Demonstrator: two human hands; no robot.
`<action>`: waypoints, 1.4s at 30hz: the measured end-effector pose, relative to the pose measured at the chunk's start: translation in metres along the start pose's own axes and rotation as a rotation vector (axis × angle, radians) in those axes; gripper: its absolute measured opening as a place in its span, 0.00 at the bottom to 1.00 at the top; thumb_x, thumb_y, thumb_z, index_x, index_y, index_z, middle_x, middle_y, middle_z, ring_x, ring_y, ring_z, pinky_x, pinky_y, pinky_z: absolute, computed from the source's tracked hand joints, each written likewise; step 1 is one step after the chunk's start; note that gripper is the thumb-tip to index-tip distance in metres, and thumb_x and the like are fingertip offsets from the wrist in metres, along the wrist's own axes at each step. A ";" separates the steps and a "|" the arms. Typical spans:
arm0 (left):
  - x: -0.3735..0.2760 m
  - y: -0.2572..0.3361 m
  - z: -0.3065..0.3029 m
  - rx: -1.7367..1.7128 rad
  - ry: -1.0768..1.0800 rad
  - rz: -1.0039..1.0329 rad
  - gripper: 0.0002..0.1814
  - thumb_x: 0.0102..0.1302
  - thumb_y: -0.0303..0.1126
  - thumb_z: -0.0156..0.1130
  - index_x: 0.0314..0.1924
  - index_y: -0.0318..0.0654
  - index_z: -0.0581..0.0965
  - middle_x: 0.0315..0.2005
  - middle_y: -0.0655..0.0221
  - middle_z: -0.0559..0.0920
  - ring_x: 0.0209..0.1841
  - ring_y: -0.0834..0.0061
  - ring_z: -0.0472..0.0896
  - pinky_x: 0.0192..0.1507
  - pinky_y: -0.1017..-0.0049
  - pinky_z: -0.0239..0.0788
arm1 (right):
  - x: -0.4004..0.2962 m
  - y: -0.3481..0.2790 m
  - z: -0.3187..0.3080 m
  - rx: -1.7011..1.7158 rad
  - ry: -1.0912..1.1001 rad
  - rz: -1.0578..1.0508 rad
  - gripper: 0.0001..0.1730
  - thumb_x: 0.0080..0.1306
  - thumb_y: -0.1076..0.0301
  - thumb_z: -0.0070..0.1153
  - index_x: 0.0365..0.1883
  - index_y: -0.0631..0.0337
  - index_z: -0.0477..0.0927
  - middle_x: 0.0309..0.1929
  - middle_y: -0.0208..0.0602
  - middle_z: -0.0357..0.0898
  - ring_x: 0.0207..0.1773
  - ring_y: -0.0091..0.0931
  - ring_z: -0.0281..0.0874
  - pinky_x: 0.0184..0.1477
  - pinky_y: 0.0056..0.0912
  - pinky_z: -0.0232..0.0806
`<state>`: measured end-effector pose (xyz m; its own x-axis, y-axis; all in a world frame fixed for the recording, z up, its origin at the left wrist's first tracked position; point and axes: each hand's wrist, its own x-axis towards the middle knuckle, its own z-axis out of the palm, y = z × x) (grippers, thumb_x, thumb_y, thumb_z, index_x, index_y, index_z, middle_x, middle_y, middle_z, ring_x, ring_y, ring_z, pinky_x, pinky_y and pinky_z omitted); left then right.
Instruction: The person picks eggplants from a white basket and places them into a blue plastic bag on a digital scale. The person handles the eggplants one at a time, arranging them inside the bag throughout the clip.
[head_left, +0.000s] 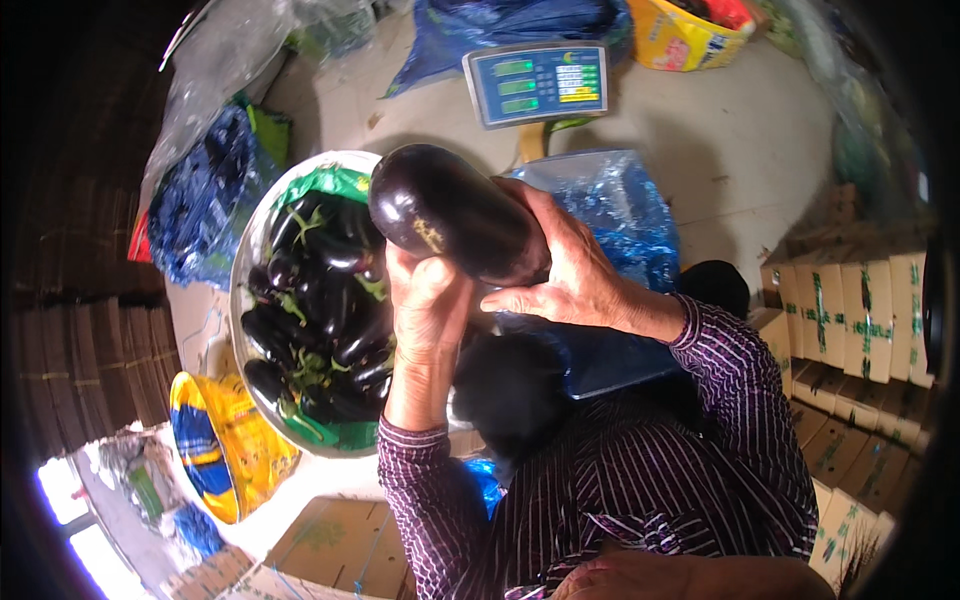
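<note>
A large dark purple eggplant (450, 210) is held up between my two hands, its skin glossy with a pale scuffed patch on the near side. My left hand (429, 289) supports it from below at the left. Around its right end curl the fingers and thumb of my right hand (574, 262). Beneath and to the left, a wide round metal basin (244, 300) lined with green plastic holds many smaller eggplants (330, 300) with green stems. To the right, blue plastic (622, 217) covers the platform of a digital scale, partly hidden by my right arm.
The scale's display panel (536, 84) stands beyond the basin. Blue plastic bags (210, 187) lie left and a yellow sack (232, 442) sits lower left. Another yellow bag (686, 34) is at the top right. Stacked cardboard boxes (847, 315) line the right; flattened cardboard (97, 360) fills the left.
</note>
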<state>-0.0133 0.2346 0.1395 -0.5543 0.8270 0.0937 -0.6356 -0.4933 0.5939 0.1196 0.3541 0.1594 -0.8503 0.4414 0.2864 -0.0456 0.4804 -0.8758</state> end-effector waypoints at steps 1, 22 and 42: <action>0.003 -0.006 0.007 0.027 -0.007 -0.005 0.44 0.55 0.34 0.79 0.69 0.37 0.66 0.64 0.61 0.74 0.69 0.60 0.70 0.74 0.55 0.57 | -0.004 -0.001 -0.008 0.028 0.015 0.033 0.55 0.48 0.65 0.79 0.71 0.64 0.60 0.62 0.53 0.74 0.65 0.46 0.74 0.65 0.44 0.67; -0.024 -0.107 -0.151 1.356 -0.196 -0.332 0.40 0.58 0.39 0.76 0.68 0.37 0.70 0.57 0.53 0.77 0.57 0.57 0.79 0.58 0.63 0.72 | -0.087 0.089 -0.060 0.430 -0.126 1.113 0.36 0.55 0.51 0.74 0.55 0.63 0.74 0.44 0.36 0.77 0.46 0.27 0.76 0.49 0.30 0.70; -0.024 -0.119 -0.139 1.459 -0.092 -0.203 0.29 0.60 0.33 0.74 0.60 0.34 0.77 0.45 0.58 0.82 0.45 0.66 0.83 0.49 0.67 0.76 | -0.082 0.151 -0.025 0.561 -0.105 1.376 0.23 0.66 0.45 0.64 0.43 0.58 0.83 0.28 0.27 0.79 0.26 0.21 0.73 0.28 0.26 0.66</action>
<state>0.0011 0.2354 -0.0439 -0.4530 0.8887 -0.0712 0.4259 0.2858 0.8584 0.1954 0.4092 0.0137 -0.4250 0.2286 -0.8759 0.6343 -0.6151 -0.4683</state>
